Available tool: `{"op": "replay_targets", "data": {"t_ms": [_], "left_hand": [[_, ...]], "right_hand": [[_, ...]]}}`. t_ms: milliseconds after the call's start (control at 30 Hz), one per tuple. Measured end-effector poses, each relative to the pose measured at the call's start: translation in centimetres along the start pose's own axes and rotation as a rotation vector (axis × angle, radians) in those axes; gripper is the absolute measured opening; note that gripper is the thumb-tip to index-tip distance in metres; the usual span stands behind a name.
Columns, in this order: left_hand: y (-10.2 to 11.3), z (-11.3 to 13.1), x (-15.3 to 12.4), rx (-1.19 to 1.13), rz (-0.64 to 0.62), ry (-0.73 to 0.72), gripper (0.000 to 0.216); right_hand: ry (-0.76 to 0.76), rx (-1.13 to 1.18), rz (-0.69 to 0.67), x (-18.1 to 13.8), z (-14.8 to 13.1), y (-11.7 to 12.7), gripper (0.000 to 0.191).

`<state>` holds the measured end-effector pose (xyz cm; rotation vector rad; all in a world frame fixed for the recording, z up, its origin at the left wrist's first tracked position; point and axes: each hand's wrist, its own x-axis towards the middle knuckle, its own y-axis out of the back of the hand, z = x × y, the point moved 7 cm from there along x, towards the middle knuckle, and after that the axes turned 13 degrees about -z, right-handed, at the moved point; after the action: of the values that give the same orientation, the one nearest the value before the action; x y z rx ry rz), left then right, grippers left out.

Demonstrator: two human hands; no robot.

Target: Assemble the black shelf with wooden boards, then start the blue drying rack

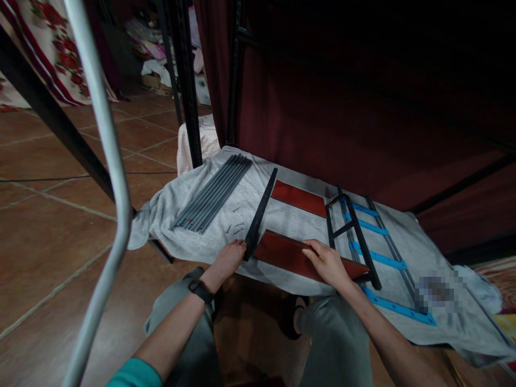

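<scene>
My left hand (231, 257), a dark watch at its wrist, has its fingers closed at the near end of a long black bar (261, 215). Just right of the bar lies a flat reddish-brown board (282, 253), with my right hand (328, 263) closed over its surface and far edge. A second reddish-brown board (300, 198) rests farther back. The right ends of both boards are beside a black frame (353, 226) with crossbars. Several small metal pieces (237, 228), perhaps screws, are scattered left of the bar.
A row of grey tubes (213, 191) lies at the left on the grey cloth (181, 199). To the right is a rack with blue slats (385, 258). Black posts (187, 80) and a pale bent pole (115, 177) stand at the left; a dark red curtain (322, 129) hangs behind.
</scene>
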<state>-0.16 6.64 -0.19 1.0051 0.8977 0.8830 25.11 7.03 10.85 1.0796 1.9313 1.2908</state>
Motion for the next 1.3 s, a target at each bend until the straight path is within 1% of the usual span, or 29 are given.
{"op": "replay_targets", "data": {"t_ms": [167, 333, 400, 500, 600, 833, 967, 1100, 1200, 1300], "left_hand": [[-0.2, 0.0, 0.2, -0.092, -0.01, 0.037, 0.03], [-0.6, 0.2, 0.6, -0.044, -0.049, 0.086, 0.03], [-0.7, 0.1, 0.8, -0.058, -0.033, 0.094, 0.031], [-0.9, -0.5, 0.9, -0.143, 0.007, 0.073, 0.032], [-1.4, -1.0, 0.8, -0.2, 0.01, 0.064, 0.029], [-1.4, -0.6, 0.7, -0.157, 0.041, 0.086, 0.032], [-1.4, -0.9, 0.9, -0.249, 0.042, 0.077, 0.033], [-1.5, -1.3, 0.7, -0.323, 0.058, 0.102, 0.029], [-1.5, -1.2, 0.7, -0.353, 0.111, 0.063, 0.033], [-1.6, -1.2, 0.8, -0.393, 0.167, 0.001, 0.043]], "right_hand": [[0.002, -0.009, -0.004, 0.1, -0.1, 0.0, 0.029], [0.008, -0.009, 0.009, 0.1, -0.1, 0.1, 0.027], [0.011, -0.002, 0.01, 0.2, -0.1, 0.2, 0.027], [0.013, 0.011, 0.001, 0.2, -0.1, 0.2, 0.026], [0.006, 0.016, -0.01, 0.2, -0.2, 0.1, 0.026], [0.009, 0.032, -0.004, 0.2, -0.2, 0.2, 0.027], [0.006, 0.029, -0.01, 0.2, -0.1, 0.1, 0.027], [0.004, 0.021, -0.009, 0.2, -0.1, 0.1, 0.028], [0.009, 0.022, -0.004, 0.1, -0.1, 0.2, 0.028], [0.009, 0.024, 0.001, 0.1, -0.1, 0.3, 0.027]]}}
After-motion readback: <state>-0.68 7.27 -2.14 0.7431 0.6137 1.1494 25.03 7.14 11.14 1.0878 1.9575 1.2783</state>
